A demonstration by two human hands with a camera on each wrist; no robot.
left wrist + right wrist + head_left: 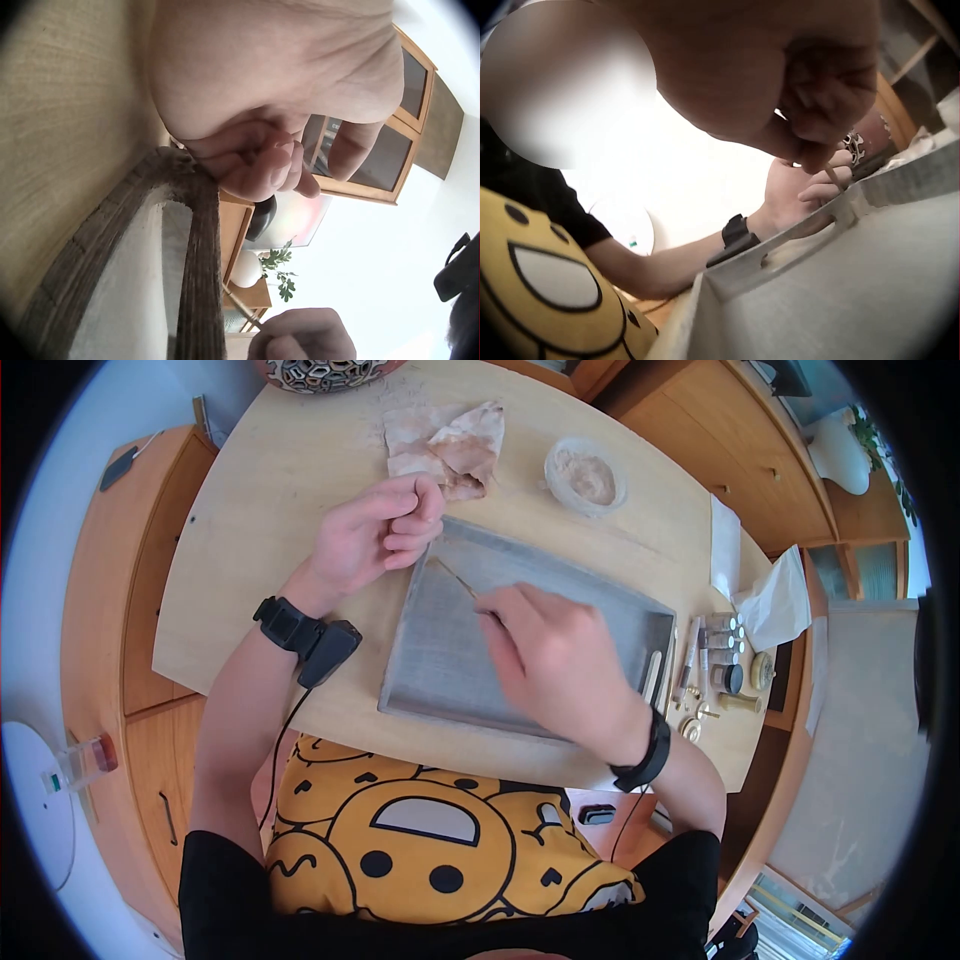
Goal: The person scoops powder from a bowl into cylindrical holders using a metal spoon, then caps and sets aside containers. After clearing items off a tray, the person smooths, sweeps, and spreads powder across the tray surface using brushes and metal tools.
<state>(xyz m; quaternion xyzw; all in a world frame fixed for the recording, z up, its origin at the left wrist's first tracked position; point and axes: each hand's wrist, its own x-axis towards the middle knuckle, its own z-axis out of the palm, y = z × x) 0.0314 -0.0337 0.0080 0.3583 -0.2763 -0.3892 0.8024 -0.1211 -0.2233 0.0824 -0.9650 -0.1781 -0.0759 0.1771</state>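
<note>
My right hand [560, 650] pinches a thin brush [457, 577] between thumb and fingers, above a grey wooden tray [450, 670]. The brush slants to the left, and its tip overlaps the tray's far left corner in the head view. Beside that corner is my left hand [375, 535], fingers loosely curled, holding nothing visible. Its fingertips [277, 171] come right over the weathered tray corner [176, 169] in the left wrist view. A slotted handle hole [802, 236] pierces one tray wall in the right wrist view.
Behind the tray lie a stained, crumpled cloth [445, 445] and a glass bowl [587, 477] of pale brownish paste. Light sticks [653, 678] lie along the tray's right side. Several small jars [722, 645], brass pieces [692, 730] and a white sheet [778, 605] are farther right.
</note>
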